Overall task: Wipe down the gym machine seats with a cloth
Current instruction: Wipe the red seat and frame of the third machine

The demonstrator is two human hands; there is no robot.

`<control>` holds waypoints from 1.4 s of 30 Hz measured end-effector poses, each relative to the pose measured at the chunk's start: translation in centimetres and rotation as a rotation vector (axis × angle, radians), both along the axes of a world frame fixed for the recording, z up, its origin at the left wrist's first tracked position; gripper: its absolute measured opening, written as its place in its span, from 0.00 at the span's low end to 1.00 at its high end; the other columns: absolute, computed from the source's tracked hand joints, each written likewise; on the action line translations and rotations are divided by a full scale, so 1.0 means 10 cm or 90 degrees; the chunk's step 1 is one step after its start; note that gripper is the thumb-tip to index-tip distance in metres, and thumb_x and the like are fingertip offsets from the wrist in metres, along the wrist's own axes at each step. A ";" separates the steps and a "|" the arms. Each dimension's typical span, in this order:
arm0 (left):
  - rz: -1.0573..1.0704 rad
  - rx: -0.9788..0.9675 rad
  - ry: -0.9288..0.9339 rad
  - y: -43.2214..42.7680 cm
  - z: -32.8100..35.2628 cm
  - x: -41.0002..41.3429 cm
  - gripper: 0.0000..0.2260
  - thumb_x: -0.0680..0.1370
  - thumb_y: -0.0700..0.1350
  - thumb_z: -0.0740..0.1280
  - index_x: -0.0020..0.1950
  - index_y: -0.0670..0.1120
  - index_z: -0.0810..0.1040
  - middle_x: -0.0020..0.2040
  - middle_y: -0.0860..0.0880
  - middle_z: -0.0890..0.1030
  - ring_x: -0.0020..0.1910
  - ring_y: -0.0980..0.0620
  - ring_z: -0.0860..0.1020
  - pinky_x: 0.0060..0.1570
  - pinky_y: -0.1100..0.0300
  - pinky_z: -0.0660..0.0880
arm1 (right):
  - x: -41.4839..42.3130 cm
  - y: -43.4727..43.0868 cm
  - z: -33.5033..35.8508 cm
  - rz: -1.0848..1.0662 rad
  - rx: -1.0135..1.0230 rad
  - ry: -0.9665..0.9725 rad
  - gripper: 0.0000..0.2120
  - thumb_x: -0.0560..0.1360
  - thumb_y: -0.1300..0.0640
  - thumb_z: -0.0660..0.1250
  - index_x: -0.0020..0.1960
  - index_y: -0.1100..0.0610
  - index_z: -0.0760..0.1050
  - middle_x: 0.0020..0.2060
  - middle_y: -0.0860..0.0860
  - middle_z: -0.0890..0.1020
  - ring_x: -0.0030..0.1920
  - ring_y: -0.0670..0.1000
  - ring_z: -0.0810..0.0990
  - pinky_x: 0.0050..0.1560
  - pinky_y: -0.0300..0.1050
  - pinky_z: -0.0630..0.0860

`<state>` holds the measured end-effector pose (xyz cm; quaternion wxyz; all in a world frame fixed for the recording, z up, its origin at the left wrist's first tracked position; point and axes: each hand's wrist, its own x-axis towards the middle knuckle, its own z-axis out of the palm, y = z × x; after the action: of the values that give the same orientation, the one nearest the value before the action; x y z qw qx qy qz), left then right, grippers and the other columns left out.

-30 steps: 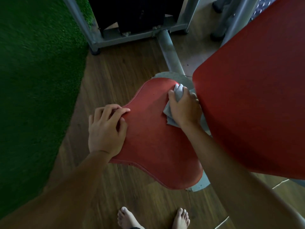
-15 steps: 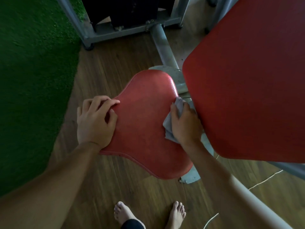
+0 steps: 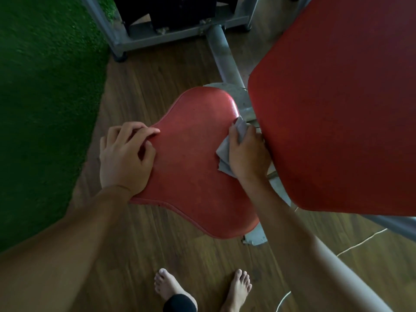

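A red padded gym seat (image 3: 193, 163) lies in the middle of the view. My right hand (image 3: 248, 156) presses a grey cloth (image 3: 227, 152) onto the seat's right side, close under the big red back pad (image 3: 337, 104). Part of the cloth is hidden beneath that hand. My left hand (image 3: 126, 158) rests on the seat's left edge, fingers curled over the rim, steadying it.
A grey metal frame (image 3: 180, 34) and tube (image 3: 222, 57) of the machine stand at the back. Green turf (image 3: 45, 97) covers the left. Wooden floor (image 3: 139, 255) lies below, with my bare feet (image 3: 166, 287) and a thin white cord (image 3: 360, 242) at the right.
My right hand slid the cloth from the seat's far tip back along its right side, then slightly forward again. My left hand kept its hold on the left edge.
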<state>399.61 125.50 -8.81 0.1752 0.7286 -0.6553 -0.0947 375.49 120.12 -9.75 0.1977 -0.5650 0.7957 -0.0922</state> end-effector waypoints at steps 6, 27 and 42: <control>-0.001 0.003 0.006 0.00 0.00 0.01 0.14 0.80 0.47 0.62 0.62 0.53 0.81 0.61 0.50 0.78 0.60 0.43 0.72 0.57 0.46 0.68 | -0.05 0.37 -0.01 0.004 -0.031 0.034 0.27 0.82 0.38 0.56 0.72 0.55 0.69 0.60 0.56 0.79 0.59 0.57 0.78 0.48 0.46 0.71; -0.004 -0.006 0.013 0.02 0.02 -0.01 0.15 0.80 0.48 0.60 0.63 0.52 0.80 0.62 0.48 0.77 0.60 0.40 0.72 0.58 0.46 0.68 | -0.28 1.10 0.08 -0.143 -0.018 -0.129 0.20 0.81 0.40 0.58 0.64 0.51 0.74 0.52 0.53 0.83 0.52 0.57 0.83 0.45 0.44 0.71; -0.009 -0.012 0.003 -0.01 0.00 0.00 0.14 0.80 0.49 0.60 0.62 0.54 0.80 0.63 0.50 0.77 0.63 0.43 0.72 0.62 0.45 0.69 | -0.15 1.00 0.02 0.069 -0.114 0.037 0.32 0.79 0.36 0.53 0.76 0.52 0.67 0.70 0.55 0.75 0.65 0.59 0.77 0.57 0.55 0.79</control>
<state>399.60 125.44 -8.78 0.1831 0.7221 -0.6608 -0.0912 374.01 130.12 -9.58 0.1277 -0.6249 0.7582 -0.1355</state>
